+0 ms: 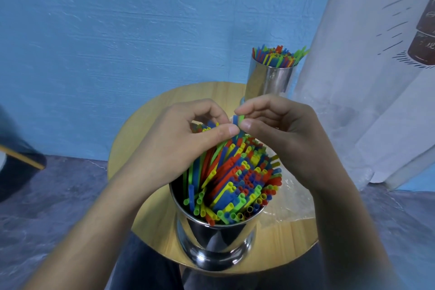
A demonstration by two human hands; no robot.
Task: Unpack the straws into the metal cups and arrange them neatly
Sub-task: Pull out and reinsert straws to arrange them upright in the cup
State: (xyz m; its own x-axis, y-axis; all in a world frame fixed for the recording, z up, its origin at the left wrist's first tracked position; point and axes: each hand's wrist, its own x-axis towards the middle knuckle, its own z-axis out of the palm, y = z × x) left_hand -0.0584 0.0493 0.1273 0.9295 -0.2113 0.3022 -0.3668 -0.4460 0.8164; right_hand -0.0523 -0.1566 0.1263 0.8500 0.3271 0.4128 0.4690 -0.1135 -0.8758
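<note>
Closely, from above: a left hand (188, 134) and a right hand (282, 134) straighten colourful straws (237, 179) packed into the near metal cup (219, 242).
The left hand's fingers (223, 130) curl round the tips of leaning straws, likely to gather them upright. The right hand's thumb and forefinger are clamped on a blue and a green tip, seemingly to pull strays into line. A far metal cup (268, 80), already full, stands at the back of the round wooden surface (150, 219). A clear plastic wrapper (289, 205) lies just beside the near cup, apparently emptied.
</note>
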